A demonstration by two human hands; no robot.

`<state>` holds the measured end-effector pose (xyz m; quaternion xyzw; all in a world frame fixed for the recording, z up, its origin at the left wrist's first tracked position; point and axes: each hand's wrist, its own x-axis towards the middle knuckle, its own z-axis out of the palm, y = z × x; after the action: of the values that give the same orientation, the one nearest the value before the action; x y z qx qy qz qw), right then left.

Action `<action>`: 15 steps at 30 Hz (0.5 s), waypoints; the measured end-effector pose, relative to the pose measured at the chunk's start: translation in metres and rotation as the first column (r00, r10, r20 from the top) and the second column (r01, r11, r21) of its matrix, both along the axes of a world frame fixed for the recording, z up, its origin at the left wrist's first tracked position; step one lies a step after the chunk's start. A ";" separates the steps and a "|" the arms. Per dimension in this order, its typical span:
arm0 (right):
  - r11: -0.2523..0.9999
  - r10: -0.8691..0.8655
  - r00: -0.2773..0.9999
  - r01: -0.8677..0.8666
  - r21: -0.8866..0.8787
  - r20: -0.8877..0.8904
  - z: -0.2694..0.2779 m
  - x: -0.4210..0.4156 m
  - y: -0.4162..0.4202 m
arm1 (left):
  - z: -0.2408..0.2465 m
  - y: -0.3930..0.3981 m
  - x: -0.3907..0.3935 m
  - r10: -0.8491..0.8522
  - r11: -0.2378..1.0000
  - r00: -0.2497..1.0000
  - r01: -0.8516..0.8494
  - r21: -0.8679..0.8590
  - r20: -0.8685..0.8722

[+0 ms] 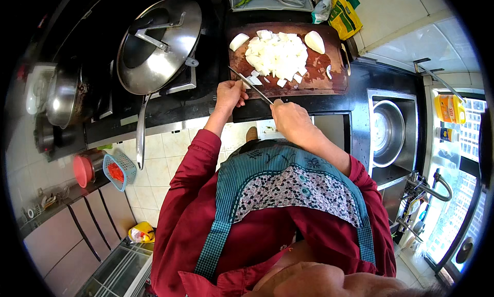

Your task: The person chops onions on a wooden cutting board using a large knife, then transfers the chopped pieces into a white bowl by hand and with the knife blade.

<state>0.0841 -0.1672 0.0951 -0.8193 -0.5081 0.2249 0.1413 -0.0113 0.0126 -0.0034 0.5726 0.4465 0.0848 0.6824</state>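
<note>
My right hand [291, 117] grips a kitchen knife [255, 87], its blade slanting up and left over the front edge of a wooden cutting board [328, 86]. Curled fingers of my left hand [230, 95] sit at the board's front left corner, close beside the blade. Whether they pinch a piece is hard to see. A few cut white pieces [254, 80] lie just beyond the blade. Farther back on the board is a heap of diced white vegetable [276, 53]. One larger chunk [239, 42] rests left of the heap, another chunk [315, 42] right of it.
Left of the board, a lidded steel pan [160, 50] sits on the stove, its handle [141, 135] jutting past the counter edge. A steel pot [63, 98] stands farther left. To the right, a metal basin [388, 133] is in the sink [411, 115]. Behind the board is a tray [270, 3] with scissors.
</note>
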 end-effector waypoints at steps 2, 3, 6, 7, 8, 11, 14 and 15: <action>1.000 -0.004 1.000 0.004 -0.003 -0.016 -0.006 0.000 -0.001 | -0.001 -0.001 0.002 0.017 1.000 1.000 -0.017 0.001 0.001; 1.000 -0.007 1.000 0.008 0.017 -0.018 -0.025 0.005 -0.002 | 0.002 -0.001 0.005 0.016 1.000 1.000 -0.016 0.006 0.006; 1.000 -0.005 1.000 0.005 0.016 0.003 -0.020 0.006 0.001 | 0.002 -0.001 0.004 0.017 1.000 1.000 -0.017 -0.002 0.000; 1.000 -0.005 1.000 0.005 0.001 0.010 -0.014 0.004 0.002 | 0.000 -0.001 0.003 0.011 1.000 1.000 -0.011 -0.001 0.013; 1.000 -0.015 1.000 0.015 0.000 0.007 -0.011 0.004 0.003 | -0.001 0.000 0.002 0.006 1.000 1.000 -0.006 0.001 0.026; 0.999 -0.033 0.999 0.032 -0.014 -0.009 -0.013 0.004 0.001 | -0.003 0.000 -0.001 -0.010 1.000 1.000 0.010 0.000 0.021; 0.999 -0.033 0.999 0.033 -0.036 -0.009 -0.017 0.012 0.005 | 0.000 0.002 0.003 -0.022 1.000 1.000 0.022 0.016 0.006; 0.999 -0.036 0.999 0.035 -0.030 -0.016 -0.011 0.010 0.004 | 0.000 0.001 0.003 -0.026 1.000 1.000 0.026 0.016 -0.004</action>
<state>0.0942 -0.1627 0.0844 -0.8284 -0.4887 0.2367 0.1372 -0.0087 0.0140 -0.0038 0.5839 0.4398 0.0783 0.6779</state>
